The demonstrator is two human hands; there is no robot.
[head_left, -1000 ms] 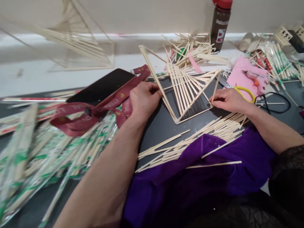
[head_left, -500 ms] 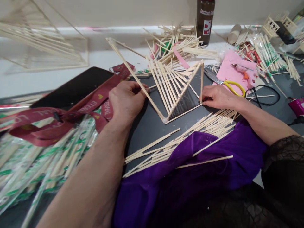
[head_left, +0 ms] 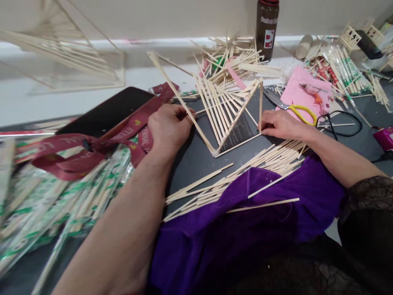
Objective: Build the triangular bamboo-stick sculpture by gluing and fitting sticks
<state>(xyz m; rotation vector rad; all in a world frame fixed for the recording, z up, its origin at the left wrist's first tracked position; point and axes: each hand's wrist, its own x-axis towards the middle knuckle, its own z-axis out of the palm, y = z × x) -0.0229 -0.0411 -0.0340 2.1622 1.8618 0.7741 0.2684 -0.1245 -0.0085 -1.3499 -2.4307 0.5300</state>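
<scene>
A frame of wooden sticks [head_left: 236, 119] stands on the dark tabletop, with a fan of slanting sticks between its edges. My left hand [head_left: 172, 125] is at its left side, thumb and fingers closed on the end of a thin stick that runs toward the frame's middle. At the right corner, my right hand [head_left: 278, 123] pinches the frame near the foot of an upright stick. Fingertips of both hands are partly hidden. Loose wooden sticks [head_left: 215, 192] lie in front, some on a purple cloth [head_left: 245, 221] over my lap.
Wrapped chopsticks [head_left: 76, 205], a dark phone-like slab [head_left: 107, 110] and a red lanyard [head_left: 61, 157] are at left. Behind stand a stick pile [head_left: 236, 53] and a bottle [head_left: 267, 30]. Yellow-handled scissors [head_left: 302, 114], a pink glue gun [head_left: 316, 94] and a black cable [head_left: 345, 133] lie right.
The view has shifted slightly, so things at left appear farther right. Both hands keep their places on the stick frame.
</scene>
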